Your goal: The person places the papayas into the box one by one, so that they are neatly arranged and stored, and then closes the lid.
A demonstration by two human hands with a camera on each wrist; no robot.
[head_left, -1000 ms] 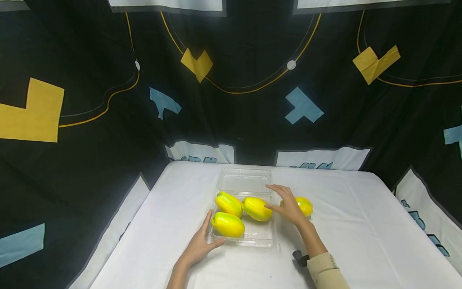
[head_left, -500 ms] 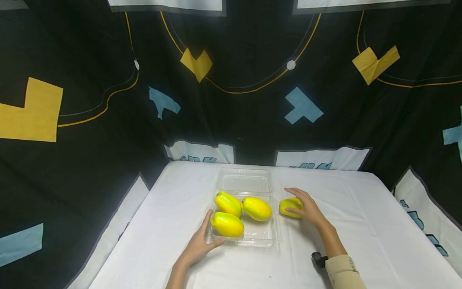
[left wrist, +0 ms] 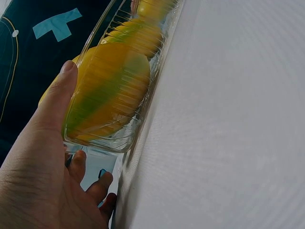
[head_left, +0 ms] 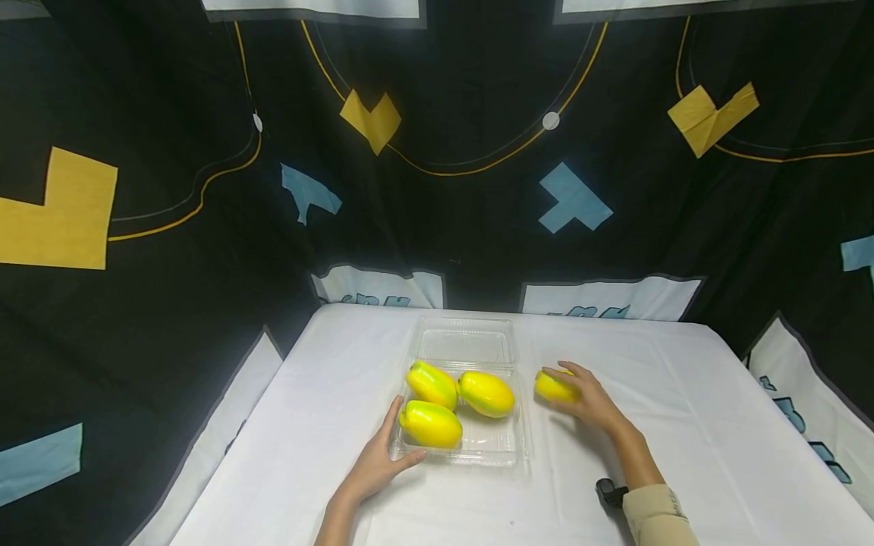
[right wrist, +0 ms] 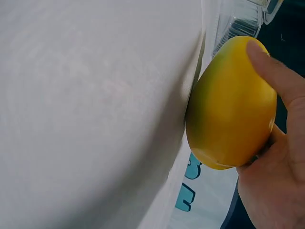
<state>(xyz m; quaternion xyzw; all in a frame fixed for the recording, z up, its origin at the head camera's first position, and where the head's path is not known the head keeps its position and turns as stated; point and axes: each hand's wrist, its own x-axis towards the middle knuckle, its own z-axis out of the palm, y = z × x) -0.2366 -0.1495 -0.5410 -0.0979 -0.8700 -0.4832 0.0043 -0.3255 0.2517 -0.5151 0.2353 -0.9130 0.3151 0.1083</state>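
Observation:
A clear plastic clamshell container (head_left: 488, 447) lies with its lid folded back on the white table. In its base are a front mango (head_left: 431, 425), a back-left mango (head_left: 432, 384) and a right mango (head_left: 486, 394), all yellow with green tints. My left hand (head_left: 374, 462) rests at the container's front-left corner, thumb and fingers spread around it; the left wrist view shows the thumb (left wrist: 57, 98) against the clear wall. To the right of the container, my right hand (head_left: 592, 398) grips another mango (right wrist: 233, 105), thumb over one side, most fingers hidden behind it.
The lid (head_left: 464, 341) lies flat behind the base. A white cloth covers the table (head_left: 683, 455). Dark curtains (head_left: 464, 227) with yellow and blue shapes surround its back and sides. A black device (head_left: 610, 493) sits on my right wrist.
My right hand has moved from above the container's right side to the mango on the right and taken hold of it. That mango has shifted slightly. My left hand stays put.

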